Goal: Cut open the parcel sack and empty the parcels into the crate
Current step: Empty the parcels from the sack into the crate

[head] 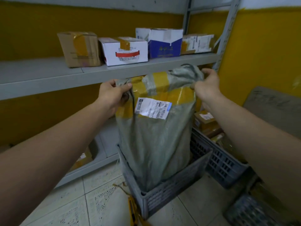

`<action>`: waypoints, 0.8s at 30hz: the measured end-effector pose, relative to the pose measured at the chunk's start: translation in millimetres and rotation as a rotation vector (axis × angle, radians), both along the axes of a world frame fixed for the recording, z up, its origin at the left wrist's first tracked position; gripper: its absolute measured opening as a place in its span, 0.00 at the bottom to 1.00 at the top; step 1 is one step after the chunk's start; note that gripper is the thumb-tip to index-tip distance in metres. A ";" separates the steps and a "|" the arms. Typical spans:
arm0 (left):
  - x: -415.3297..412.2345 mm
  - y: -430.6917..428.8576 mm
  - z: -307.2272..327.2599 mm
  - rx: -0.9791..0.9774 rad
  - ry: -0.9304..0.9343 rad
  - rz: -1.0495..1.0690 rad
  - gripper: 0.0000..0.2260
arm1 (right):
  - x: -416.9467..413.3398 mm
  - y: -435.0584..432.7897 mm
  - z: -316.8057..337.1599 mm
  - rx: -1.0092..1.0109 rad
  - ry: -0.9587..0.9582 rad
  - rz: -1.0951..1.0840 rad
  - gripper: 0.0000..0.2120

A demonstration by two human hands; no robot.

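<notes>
I am holding the parcel sack (156,144) upright, its lower end standing inside the grey crate (171,191) on the tiled floor (97,193). The sack is a grey-green woven bag, and it is bulging with contents I cannot make out through the fabric. Yellow tape bands (162,93) are crossing its upper part, and a white shipping label (153,110) is lying tilted on the face toward me; its print is too blurred to read.

My left hand (112,95) is clenching the sack's upper left corner — fingers wrapped over bunched fabric, thumb pressing on top. My right hand (206,87) is gripping the upper right corner in the same manner, with gathered cloth rising above the knuckles. Both forearms are reaching forward from the bottom corners of the view.

A yellow utility knife (132,207) is lying on the floor just beside the crate's near left corner, partly cut off by the bottom edge. A second grey crate (219,159) is standing touching the first on its right side — brown cardboard parcels (206,123) are showing in it behind the sack.

Behind the sack, a grey metal shelf (48,75) is carrying four boxes in a row: a brown carton (81,49), a white box with a red mark (125,53), a blue-and-white box (164,43) and a taped white box (198,44). The wall (260,54) beyond is painted yellow below and white above.
</notes>
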State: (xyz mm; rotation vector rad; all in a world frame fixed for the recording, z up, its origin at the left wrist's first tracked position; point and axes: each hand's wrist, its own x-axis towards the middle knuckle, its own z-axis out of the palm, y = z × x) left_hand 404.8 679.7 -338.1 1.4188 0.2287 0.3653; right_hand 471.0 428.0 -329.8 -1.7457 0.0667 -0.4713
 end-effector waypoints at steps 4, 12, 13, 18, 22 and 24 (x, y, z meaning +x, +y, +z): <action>-0.8 -5.7 25.8 -0.019 -0.106 0.001 0.08 | -3.4 -1.3 26.2 0.094 -0.128 -0.078 0.13; -8.5 -28.6 -1.6 0.170 -0.054 -0.023 0.06 | -29.9 19.8 -17.5 -0.022 -0.143 -0.030 0.11; -8.6 -32.5 -13.0 0.189 -0.037 -0.054 0.05 | -36.4 25.6 -29.0 -0.033 -0.088 0.092 0.11; -13.2 -57.2 -33.2 0.309 -0.025 -0.213 0.02 | -56.9 45.4 -71.7 -0.083 0.078 0.654 0.35; -23.3 -68.6 -28.0 0.174 0.083 -0.421 0.08 | -57.5 59.8 -89.0 -0.359 0.031 0.477 0.49; -27.1 -68.0 -25.5 0.120 0.084 -0.479 0.07 | -57.6 62.8 -85.0 -0.431 0.035 0.271 0.41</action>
